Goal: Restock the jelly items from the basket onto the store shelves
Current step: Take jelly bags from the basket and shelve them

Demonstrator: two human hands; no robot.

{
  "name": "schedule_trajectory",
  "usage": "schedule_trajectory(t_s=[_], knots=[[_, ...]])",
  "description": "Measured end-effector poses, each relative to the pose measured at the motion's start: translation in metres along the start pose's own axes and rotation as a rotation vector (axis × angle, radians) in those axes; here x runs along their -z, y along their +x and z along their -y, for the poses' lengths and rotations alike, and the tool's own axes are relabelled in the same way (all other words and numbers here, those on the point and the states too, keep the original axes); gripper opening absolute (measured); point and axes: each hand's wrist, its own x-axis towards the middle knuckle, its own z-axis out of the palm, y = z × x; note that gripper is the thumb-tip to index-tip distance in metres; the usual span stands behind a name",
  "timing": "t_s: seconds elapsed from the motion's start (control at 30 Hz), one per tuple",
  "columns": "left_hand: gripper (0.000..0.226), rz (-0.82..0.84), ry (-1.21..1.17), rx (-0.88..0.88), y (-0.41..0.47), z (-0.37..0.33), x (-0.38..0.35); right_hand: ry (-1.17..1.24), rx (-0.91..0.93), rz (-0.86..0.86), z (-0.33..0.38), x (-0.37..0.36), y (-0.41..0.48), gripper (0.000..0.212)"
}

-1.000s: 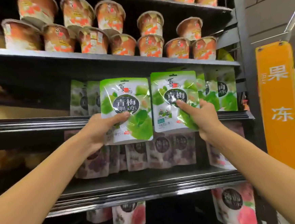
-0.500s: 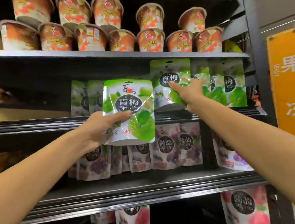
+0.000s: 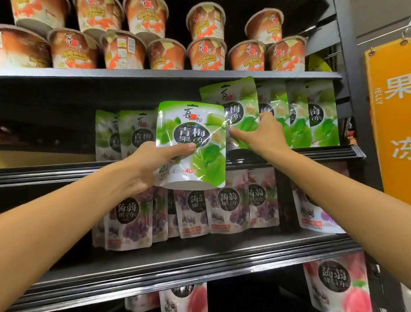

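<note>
Middle shelf: dark open room left of green row. Left grip clasps pouch before shelf lip. Right grip pinches second pouch within row, top by upper shelf.

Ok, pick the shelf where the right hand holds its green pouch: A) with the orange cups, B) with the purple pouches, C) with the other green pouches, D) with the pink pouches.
C: the right hand holds its green pouch upright in the row of green pouches, below the orange cups and above the purple pouches.
</note>
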Motion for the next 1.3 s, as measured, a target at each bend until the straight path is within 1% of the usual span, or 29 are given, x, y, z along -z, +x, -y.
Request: schedule_trajectory(t_s=[0.1, 0.23, 0.43, 0.57, 0.63, 0.7, 0.77, 0.8, 0.83, 0.87, 0.93, 0.97, 1.03, 1.07, 1.1, 1.13, 1.2, 1.23, 1.3], knots=[[0.057, 0.001, -0.058, 0.020, 0.005, -0.009, -0.004, -0.143, 0.021, -0.049, 0.002, 0.003, -0.004, 0.079], [0.050, -0.012, -0.084, 0.038, 0.008, -0.017, -0.013, -0.153, 0.013, -0.056, 0.005, -0.001, -0.007, 0.072], [0.056, -0.002, -0.043, 0.046, 0.015, -0.019, -0.021, -0.258, -0.037, 0.023, 0.008, -0.009, -0.005, 0.044], [0.053, 0.002, -0.046, 0.039, 0.020, -0.019, -0.020, -0.245, -0.042, 0.002, 0.012, -0.006, 0.000, 0.048], [0.056, 0.007, -0.044, 0.039, 0.020, -0.018, -0.020, -0.162, -0.010, -0.057, 0.016, -0.003, 0.000, 0.043], [0.062, 0.016, -0.058, 0.034, 0.020, -0.017, -0.020, 0.031, 0.004, -0.037, 0.024, 0.001, -0.003, 0.046], [0.058, 0.016, -0.071, 0.034, 0.020, -0.019, -0.021, 0.220, -0.068, 0.124, 0.034, 0.004, -0.008, 0.044], [0.052, 0.014, -0.073, 0.032, 0.020, -0.019, -0.021, 0.296, -0.143, 0.222, 0.039, 0.003, -0.011, 0.043], [0.047, 0.007, -0.078, 0.032, 0.022, -0.019, -0.021, 0.362, -0.221, 0.305, 0.043, 0.002, -0.014, 0.047], [0.044, -0.003, -0.088, 0.035, 0.023, -0.019, -0.020, 0.416, -0.281, 0.361, 0.045, 0.001, -0.015, 0.051], [0.042, -0.025, -0.101, 0.038, 0.025, -0.020, -0.020, 0.467, -0.329, 0.372, 0.048, -0.003, -0.014, 0.055], [0.049, -0.043, -0.110, 0.037, 0.026, -0.022, -0.019, 0.488, -0.334, 0.346, 0.049, -0.004, -0.012, 0.056], [0.076, -0.101, -0.174, 0.011, 0.028, -0.026, -0.017, 0.557, -0.358, 0.294, 0.053, -0.006, -0.009, 0.056], [0.082, -0.146, -0.200, -0.031, 0.030, -0.029, -0.015, 0.594, -0.375, 0.271, 0.055, -0.007, -0.006, 0.055], [0.078, -0.203, -0.180, -0.104, 0.032, -0.031, -0.013, 0.626, -0.395, 0.252, 0.058, -0.009, -0.003, 0.054], [0.069, -0.265, -0.106, -0.183, 0.032, -0.032, -0.011, 0.651, -0.415, 0.231, 0.060, -0.012, 0.001, 0.052], [0.059, -0.367, 0.158, -0.357, 0.029, -0.030, -0.007, 0.684, -0.441, 0.190, 0.064, -0.016, 0.007, 0.049], [0.054, -0.371, 0.290, -0.437, 0.026, -0.029, -0.006, 0.686, -0.439, 0.175, 0.066, -0.019, 0.009, 0.045], [0.041, -0.323, 0.574, -0.564, 0.021, -0.024, -0.007, 0.696, -0.419, 0.151, 0.067, -0.026, 0.013, 0.034]])
